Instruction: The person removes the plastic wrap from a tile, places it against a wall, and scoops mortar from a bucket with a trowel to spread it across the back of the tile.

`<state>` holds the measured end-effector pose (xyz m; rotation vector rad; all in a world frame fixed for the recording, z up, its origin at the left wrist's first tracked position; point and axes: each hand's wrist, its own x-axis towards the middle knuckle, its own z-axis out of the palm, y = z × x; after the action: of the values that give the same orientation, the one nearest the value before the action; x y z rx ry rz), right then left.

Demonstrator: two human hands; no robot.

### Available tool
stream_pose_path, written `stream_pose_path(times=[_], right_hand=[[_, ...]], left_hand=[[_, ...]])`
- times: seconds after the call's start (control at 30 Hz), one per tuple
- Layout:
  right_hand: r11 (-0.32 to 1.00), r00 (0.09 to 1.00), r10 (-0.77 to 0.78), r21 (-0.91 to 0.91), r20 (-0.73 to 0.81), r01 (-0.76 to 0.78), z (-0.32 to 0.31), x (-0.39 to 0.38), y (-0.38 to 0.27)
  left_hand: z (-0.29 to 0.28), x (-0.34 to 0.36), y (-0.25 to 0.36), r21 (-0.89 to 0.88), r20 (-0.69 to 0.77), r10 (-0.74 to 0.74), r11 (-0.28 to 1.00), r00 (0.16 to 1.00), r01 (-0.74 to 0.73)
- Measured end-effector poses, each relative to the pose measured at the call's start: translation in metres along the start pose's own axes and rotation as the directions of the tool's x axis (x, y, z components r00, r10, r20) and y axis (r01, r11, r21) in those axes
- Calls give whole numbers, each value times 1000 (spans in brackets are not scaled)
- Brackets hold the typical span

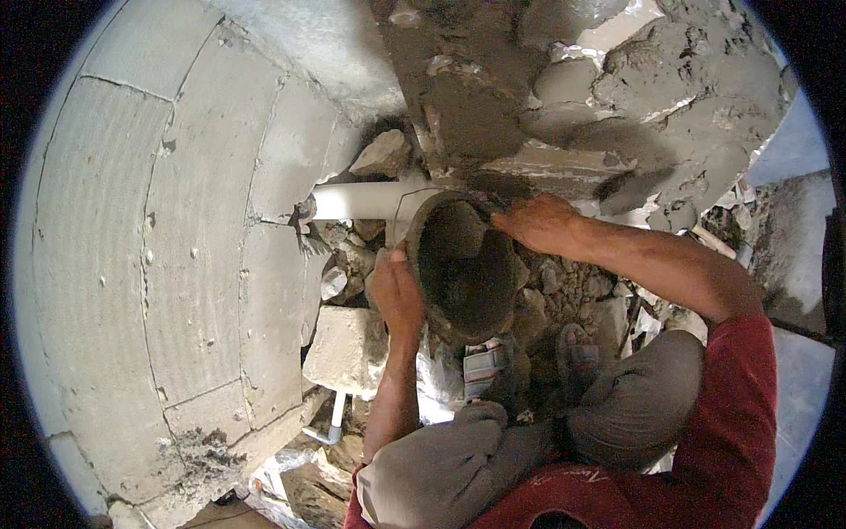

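A dark round bucket is tilted so that its mouth faces me, above the rubble in front of my feet. A grey patch, perhaps mortar, shows inside near its far side; the rest of the inside is in shadow. My left hand is closed at the bucket's left rim, thumb upward. At the far right rim my right hand is closed around the edge, with its fingertips partly hidden. A thin wire handle arches off the bucket's far left side, in front of a white pipe.
A pale block wall rises on the left, where the pipe meets it. Rough mortar-covered masonry stands far right. A loose stone lies beyond the pipe; a pale block sits left of my left forearm. Broken stones cover the ground.
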<state>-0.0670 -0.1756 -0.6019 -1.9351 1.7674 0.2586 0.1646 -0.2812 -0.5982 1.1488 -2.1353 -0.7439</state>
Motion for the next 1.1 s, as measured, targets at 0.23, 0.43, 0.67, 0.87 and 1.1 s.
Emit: stream_pose_path(times=[0.23,0.43,0.67,0.87,1.1], right_hand=[[996,985,-46,-67,168,58,-6,-26,-24],[987,991,-28,-162,-131,6,-48,-16,-20],[877,864,-281,-477,-418,54,81,-9,18],[799,978,-122,602,167,-3,120,-43,3],[909,998,19,416,54,-40,41,-46,-5]], left_hand=[[10,-2,3,-16,100,-18,1000,995,19],[3,2,13,-54,130,-67,996,989,75],[8,0,18,-17,28,-89,996,996,89],[20,-16,30,-75,78,-36,996,996,42],[12,-6,17,-62,28,-20,998,999,22]])
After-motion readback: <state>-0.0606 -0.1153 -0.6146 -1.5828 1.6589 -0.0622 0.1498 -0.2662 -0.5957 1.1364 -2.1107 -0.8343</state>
